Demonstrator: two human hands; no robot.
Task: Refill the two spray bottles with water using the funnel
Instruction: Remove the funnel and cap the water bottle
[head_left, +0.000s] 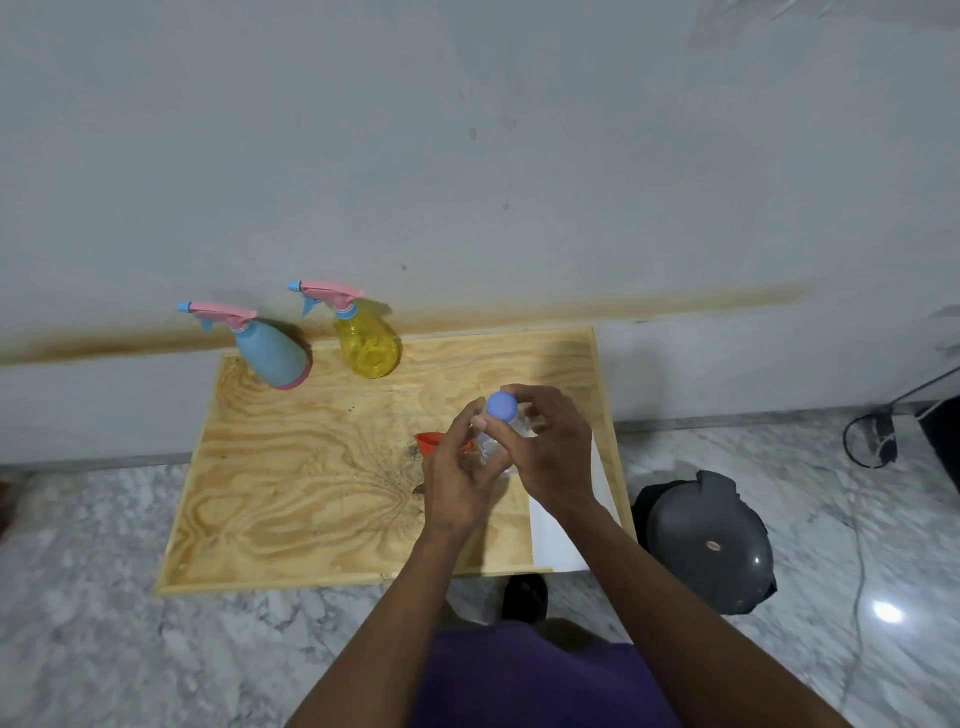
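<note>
Both hands grip a clear bottle (491, 449) over the counter (291, 493): left hand (457, 478) around its body, right hand (550, 452) fingers on the blue cap (502, 406).

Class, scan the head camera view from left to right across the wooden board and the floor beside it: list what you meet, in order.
Blue spray bottle → yellow spray bottle → orange funnel → clear water bottle with a blue cap, gripped by the left hand and right hand → white sheet → dark grey bin on the floor.
</note>
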